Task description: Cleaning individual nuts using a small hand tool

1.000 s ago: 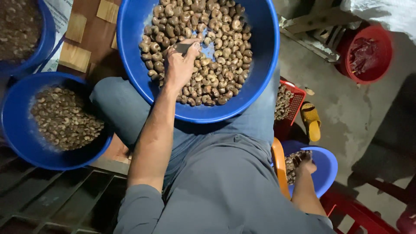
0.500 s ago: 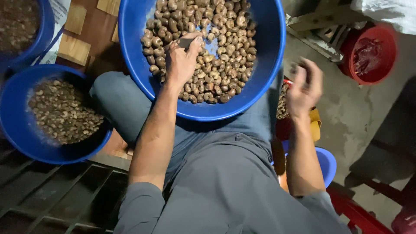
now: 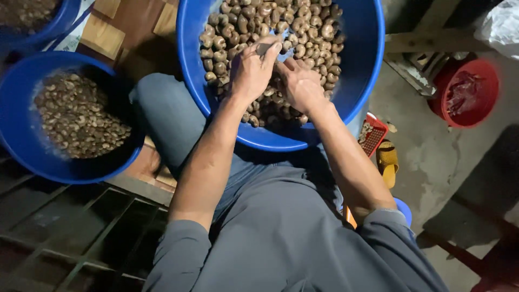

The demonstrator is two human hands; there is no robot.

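Left hand (image 3: 253,67) pinching a small blade (image 3: 265,48), right hand (image 3: 300,84) curled among nuts (image 3: 319,32) at the basin's (image 3: 367,65) 6 o'clock: a slip risks nicking fingers.

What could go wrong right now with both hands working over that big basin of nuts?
The left hand grips a small metal tool close to the right hand; a slip could nick the fingers. The large blue basin rests partly on the lap, its rim past the knee, so leaning may tip the brown nuts out. The smaller blue basin sits close beside the knee and could be knocked.
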